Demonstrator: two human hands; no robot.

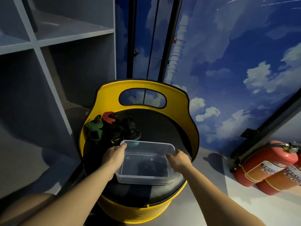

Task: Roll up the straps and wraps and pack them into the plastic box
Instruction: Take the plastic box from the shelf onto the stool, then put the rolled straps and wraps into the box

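A: How many hands hold the clear plastic box point(146, 167)?

B: Two. The left hand point(114, 156) grips its wall at 9 o'clock, the right hand point(178, 159) at 3 o'clock. It sits on the round yellow stool with a black seat point(164, 126).

A: And the rolls?

B: One green roll point(94, 128), one red roll point(107, 117), about four black rolls point(128, 129) at 11 o'clock. They are dark, hard to count. Something teal point(133, 144) hides behind the box. Two red fire extinguishers point(267, 170) lie at 3 o'clock, cut off.
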